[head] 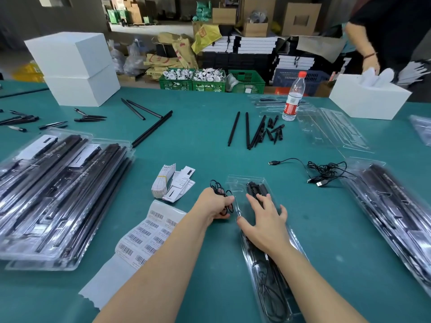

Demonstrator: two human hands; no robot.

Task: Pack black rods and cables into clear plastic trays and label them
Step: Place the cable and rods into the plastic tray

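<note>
We see a teal table (pixel 210 136), white boxes (pixel 74 66) upper left, perhaps a warehouse behind, left hand (pixel 215 205) gripping a coiled cable (pixel 219 190), right hand (pixel 263 226) spread flat on a clear tray (pixel 235 183).

A teal table (pixel 210 127) carries stacked filled clear trays (pixel 58 194) at the left, another filled stack (pixel 396 210) at the right, and one tray (pixel 263 241) near the front. Loose black rods (pixel 247 130), tangled cables (pixel 324 171), a barcode label sheet (pixel 144 236), small cards (pixel 172 183), a water bottle (pixel 294 96), empty trays (pixel 331 127) and white boxes (pixel 77 68) also lie on it.

Two hands (pixel 218 203), three white boxes (pixel 70 52), one bottle (pixel 294 96), three green crates (pixel 176 83).
</note>
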